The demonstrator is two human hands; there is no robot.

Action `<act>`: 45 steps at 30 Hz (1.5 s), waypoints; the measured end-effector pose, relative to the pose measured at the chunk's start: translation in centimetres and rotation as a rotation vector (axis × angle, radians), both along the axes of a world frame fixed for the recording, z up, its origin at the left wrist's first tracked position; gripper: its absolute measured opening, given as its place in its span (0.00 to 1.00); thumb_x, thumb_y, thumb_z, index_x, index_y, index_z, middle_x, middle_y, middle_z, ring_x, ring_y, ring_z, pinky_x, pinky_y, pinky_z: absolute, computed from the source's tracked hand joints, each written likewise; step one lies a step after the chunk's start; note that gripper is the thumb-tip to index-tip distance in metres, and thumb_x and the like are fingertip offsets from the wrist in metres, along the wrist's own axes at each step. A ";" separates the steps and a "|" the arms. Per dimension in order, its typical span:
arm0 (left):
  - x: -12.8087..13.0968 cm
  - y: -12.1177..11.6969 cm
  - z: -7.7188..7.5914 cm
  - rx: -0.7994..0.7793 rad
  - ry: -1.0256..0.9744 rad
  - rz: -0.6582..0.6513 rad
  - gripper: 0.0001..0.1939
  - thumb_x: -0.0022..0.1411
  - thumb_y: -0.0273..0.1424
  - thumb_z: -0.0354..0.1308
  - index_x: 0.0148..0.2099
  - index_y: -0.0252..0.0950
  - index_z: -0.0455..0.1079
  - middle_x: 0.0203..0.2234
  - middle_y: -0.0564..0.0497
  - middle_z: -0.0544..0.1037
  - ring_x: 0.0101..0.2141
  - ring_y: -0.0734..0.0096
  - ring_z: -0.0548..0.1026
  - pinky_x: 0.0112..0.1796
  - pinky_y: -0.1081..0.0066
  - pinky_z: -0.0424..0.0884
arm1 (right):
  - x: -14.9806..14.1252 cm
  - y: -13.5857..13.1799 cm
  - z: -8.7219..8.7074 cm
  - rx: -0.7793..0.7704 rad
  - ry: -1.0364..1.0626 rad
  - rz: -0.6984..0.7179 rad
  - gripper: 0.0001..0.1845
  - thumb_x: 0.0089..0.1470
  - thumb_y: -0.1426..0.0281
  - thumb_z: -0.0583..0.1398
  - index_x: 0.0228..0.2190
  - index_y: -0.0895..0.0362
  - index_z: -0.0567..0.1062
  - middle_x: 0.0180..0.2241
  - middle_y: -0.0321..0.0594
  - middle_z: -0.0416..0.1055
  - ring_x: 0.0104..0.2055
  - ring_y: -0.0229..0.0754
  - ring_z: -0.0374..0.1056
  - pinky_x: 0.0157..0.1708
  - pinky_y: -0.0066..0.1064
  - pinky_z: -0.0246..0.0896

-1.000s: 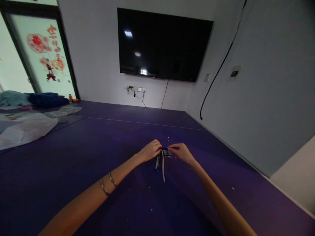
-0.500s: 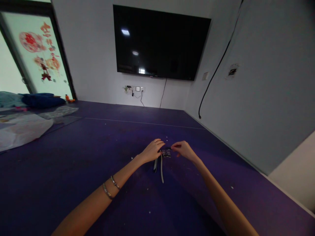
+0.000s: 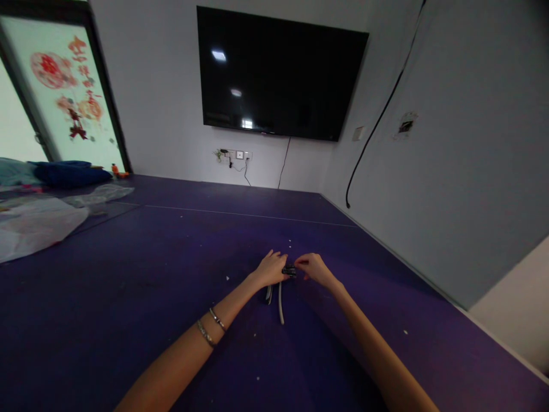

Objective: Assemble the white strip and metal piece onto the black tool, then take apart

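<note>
1. The small dark piece (image 3: 289, 271) lies beyond the far end of the pale strip (image 3: 281, 306), between both hands.
2. Its long axis seems to run crosswise, left to right.
3. The left hand (image 3: 271, 270) is nearer, at its left end; whether its fingers clamp it, I cannot tell.
4. The right hand (image 3: 315, 268) is just beside; its grip is unclear.

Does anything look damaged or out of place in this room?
Yes. On the right-hand wall, a dark opening has rough, patchy edges, as if unfinished or damaged. Beside it, a black cable hangs with its lower end loose. White specks litter the purple floor.
</note>
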State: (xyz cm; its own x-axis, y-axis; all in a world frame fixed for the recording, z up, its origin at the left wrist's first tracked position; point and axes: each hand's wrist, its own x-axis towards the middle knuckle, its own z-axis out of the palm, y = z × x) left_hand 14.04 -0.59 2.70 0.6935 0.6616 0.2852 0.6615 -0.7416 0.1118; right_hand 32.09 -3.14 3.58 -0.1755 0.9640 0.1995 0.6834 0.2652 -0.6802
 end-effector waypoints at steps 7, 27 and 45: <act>0.2 0.1 -0.4 -0.002 0.013 -0.041 0.25 0.53 0.36 0.58 0.51 0.30 0.62 0.47 0.39 0.71 0.52 0.54 0.65 0.54 0.55 0.53 | -0.1 0.3 -0.5 0.036 -0.010 0.011 0.12 0.47 0.72 0.55 0.28 0.62 0.78 0.27 0.40 0.75 0.17 0.33 0.65 0.12 0.20 0.59; 0.2 0.4 -1.2 -0.007 -0.022 -0.057 0.15 0.53 0.34 0.58 0.43 0.34 0.67 0.41 0.43 0.74 0.49 0.57 0.67 0.53 0.54 0.55 | -0.2 0.3 -0.8 -0.035 -0.066 0.052 0.12 0.47 0.71 0.54 0.29 0.62 0.77 0.23 0.38 0.71 0.17 0.32 0.64 0.12 0.20 0.59; 0.1 0.0 -1.0 0.017 -0.030 -0.060 0.18 0.52 0.34 0.58 0.46 0.33 0.65 0.39 0.44 0.73 0.46 0.57 0.68 0.52 0.55 0.55 | 0.5 1.2 -1.7 0.154 -0.191 0.137 0.12 0.49 0.71 0.56 0.32 0.58 0.78 0.31 0.43 0.73 0.33 0.40 0.67 0.35 0.30 0.61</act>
